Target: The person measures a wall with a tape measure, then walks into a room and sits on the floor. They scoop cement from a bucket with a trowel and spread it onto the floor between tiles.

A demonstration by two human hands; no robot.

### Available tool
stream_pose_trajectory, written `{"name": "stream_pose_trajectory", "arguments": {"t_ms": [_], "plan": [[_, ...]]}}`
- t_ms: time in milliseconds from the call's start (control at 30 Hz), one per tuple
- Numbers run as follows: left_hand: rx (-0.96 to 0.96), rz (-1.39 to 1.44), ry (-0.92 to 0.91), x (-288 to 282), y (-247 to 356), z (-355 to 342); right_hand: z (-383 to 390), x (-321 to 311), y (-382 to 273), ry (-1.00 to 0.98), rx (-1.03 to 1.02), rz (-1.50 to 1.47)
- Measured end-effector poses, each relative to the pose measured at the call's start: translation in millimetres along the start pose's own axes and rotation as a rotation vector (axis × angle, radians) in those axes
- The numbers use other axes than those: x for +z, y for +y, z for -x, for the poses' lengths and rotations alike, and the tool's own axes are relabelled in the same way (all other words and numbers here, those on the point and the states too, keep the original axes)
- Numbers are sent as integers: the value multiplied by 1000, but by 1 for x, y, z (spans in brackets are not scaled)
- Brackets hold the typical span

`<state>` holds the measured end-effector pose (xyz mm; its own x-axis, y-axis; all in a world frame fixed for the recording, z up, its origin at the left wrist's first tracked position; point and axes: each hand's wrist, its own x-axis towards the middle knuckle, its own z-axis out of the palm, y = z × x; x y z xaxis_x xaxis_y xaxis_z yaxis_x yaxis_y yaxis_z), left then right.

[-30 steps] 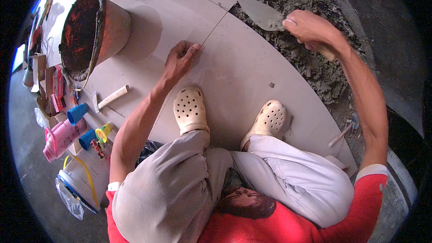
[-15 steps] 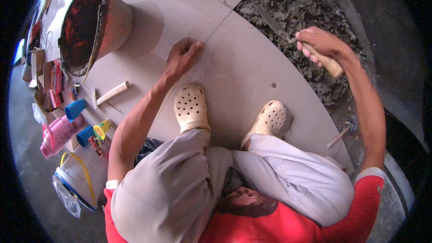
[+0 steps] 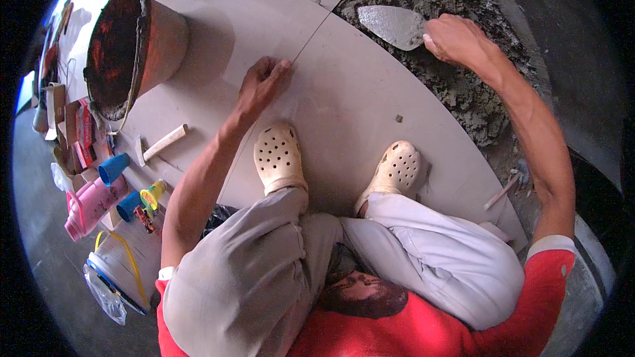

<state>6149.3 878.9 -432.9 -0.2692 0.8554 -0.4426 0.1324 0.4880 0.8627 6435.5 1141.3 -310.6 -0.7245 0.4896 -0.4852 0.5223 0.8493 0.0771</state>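
My right hand (image 3: 460,41) is closed round the grip of a trowel (image 3: 390,25), and the handle is hidden in my fist. The trowel's flat, pale grey blade points left over dark, lumpy wet mortar (image 3: 466,96), next to the edge of the large beige tiles (image 3: 357,99). Over the tiles, my left hand (image 3: 266,82) is curled with thumb and forefinger together, by the thin joint line between two tiles. What it pinches, if anything, I cannot make out.
A mortar-caked bucket (image 3: 169,39) lies tilted on the left. Near it are a hammer (image 3: 165,143), blue cups (image 3: 114,169), a pink jug (image 3: 92,205) and a white tub (image 3: 126,261). My cream clogs (image 3: 278,155) stand on the tiles. A brush-like stick (image 3: 503,192) lies at right.
The trowel has turned so its blade shows broad and flat, and my right hand has shifted up and rolled over the handle. My left hand stays curled in nearly the same place.
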Motion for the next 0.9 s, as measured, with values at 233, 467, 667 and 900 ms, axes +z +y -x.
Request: {"name": "stream_pose_trajectory", "arguments": {"t_ms": [233, 467, 667, 900], "plan": [[-43, -27, -2, 1, 6, -2, -15, -24, 8, 83, -98, -27], [-97, -23, 6, 0, 7, 1, -40, -25, 10, -70, -155, -124], [-64, -23, -11, 1, 3, -1, -52, -22, 5, -78, -167, -20], [-56, 3, 18, 2, 5, 0, -53, -39, 4, -13, -70, 29]]}}
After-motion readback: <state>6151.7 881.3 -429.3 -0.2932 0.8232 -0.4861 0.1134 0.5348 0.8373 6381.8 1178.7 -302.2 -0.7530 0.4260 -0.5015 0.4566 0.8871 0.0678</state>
